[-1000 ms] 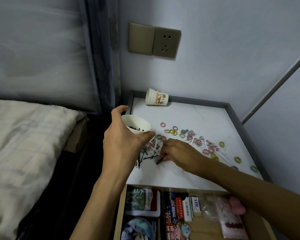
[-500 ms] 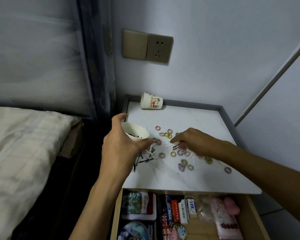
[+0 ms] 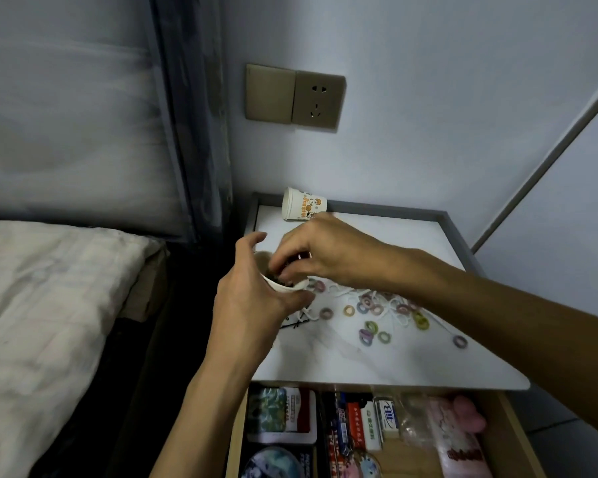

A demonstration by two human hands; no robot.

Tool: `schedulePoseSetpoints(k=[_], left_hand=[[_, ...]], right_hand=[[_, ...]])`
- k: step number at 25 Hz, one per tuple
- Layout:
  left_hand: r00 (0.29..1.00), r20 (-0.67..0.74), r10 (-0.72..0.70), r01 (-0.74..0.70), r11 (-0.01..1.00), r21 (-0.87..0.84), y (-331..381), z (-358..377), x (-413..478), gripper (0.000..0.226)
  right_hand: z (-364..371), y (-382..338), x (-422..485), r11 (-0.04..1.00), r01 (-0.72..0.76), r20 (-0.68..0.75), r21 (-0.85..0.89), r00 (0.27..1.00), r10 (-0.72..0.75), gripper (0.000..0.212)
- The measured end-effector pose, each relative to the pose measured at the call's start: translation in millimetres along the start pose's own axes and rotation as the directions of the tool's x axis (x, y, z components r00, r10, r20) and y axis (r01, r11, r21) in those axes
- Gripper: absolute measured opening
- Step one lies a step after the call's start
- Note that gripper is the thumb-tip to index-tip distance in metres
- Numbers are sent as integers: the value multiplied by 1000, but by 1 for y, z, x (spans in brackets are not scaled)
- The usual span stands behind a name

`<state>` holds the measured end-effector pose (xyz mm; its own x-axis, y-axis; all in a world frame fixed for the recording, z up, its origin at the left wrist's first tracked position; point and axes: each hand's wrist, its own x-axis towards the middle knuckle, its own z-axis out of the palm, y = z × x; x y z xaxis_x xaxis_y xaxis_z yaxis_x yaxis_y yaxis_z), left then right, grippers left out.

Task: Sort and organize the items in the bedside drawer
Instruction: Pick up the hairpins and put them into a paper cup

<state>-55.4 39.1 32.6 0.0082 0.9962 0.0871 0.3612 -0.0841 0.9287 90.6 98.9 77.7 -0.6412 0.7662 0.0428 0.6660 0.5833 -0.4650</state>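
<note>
Two paper cups: our left hand [image 3: 252, 305] wraps one cup [image 3: 283, 288] of dark hairpins [image 3: 283, 280] and our right hand [image 3: 325, 257] dips bunched fingers in — we cannot tell if they hold anything. The other cup [image 3: 302, 208] lies tipped, about twelve hair rings [image 3: 348, 310] loose.

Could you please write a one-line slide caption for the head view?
Left hand holds a paper cup while the right hand reaches into it, hair ties scattered nearby.
</note>
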Motion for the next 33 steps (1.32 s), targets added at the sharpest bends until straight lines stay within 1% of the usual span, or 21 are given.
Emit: schedulePoseSetpoints(k=[1,2,3,4,5,6,8,10,12,14,17,20,23,24,25,27,28,29,31,32,33], left_hand=[[1000,-14,-2,2,1000,4,-1,-2,0,93],[999,-40,-8,9,1000,13,-2,-5,1,93],[997,-71,-14,15,1000,17,-4,-9,2,93],[995,-100,-19,20,1000,13,-5,-12,2,93],[992,-125,-22,22,1000,3,-6,-15,3,93],[989,-148,-23,22,1000,-9,-7,-17,4,93],[984,-180,-19,13,999,-34,-9,-21,4,94],[983,-184,-17,10,999,-41,-9,-20,4,94],[985,-174,-18,11,999,-41,-10,-19,3,93],[986,-164,-28,20,998,-52,-9,-19,3,93],[986,-163,-33,23,998,-61,-9,-20,4,93],[986,-163,-37,29,998,-50,-9,-20,4,92],[986,-161,-35,29,999,-38,-9,-21,3,92],[986,-162,-37,31,999,-39,-8,-21,3,93],[986,-163,-39,33,999,-40,-8,-21,3,93],[985,-167,-39,33,999,-40,-8,-21,4,93],[985,-168,-37,31,999,-38,-8,-20,4,93],[985,-170,-34,28,999,-35,-8,-20,4,93],[985,-171,-33,29,999,-28,-8,-20,4,93],[985,-170,-34,30,999,-28,-8,-20,4,93],[985,-168,-36,31,999,-29,-8,-20,4,93]], right_hand=[[2,2,1,999,1,-52,51,999,1,16],[3,8,0,992,-26,-128,123,991,42,14],[7,16,-2,978,-77,-193,195,974,115,12],[14,25,-6,962,-155,-217,225,955,204,12],[25,36,-12,951,-243,-199,190,939,280,14],[39,45,-17,942,-316,-150,111,932,330,19],[73,56,-24,927,-372,-52,-41,928,370,34],[94,61,-25,912,-396,-50,-108,918,393,40],[99,64,-19,887,-450,-101,-99,892,441,31],[99,67,-13,855,-510,-116,-90,858,500,21],[91,71,-7,823,-564,-112,-68,824,555,20],[67,82,-10,804,-594,-84,37,800,595,17],[51,95,-19,808,-588,-80,31,805,588,27],[50,97,-22,812,-584,-115,1,806,581,33],[51,97,-25,809,-583,-169,-68,806,567,38],[59,92,-29,809,-540,-291,-231,832,473,38],[64,88,-32,839,-478,-314,-260,863,395,32],[70,83,-35,886,-392,-285,-246,903,320,25],[82,73,-40,944,-216,-132,-249,973,188,20],[88,71,-41,947,-149,-59,-283,989,138,21],[93,72,-39,946,-114,-22,-305,993,112,23]])
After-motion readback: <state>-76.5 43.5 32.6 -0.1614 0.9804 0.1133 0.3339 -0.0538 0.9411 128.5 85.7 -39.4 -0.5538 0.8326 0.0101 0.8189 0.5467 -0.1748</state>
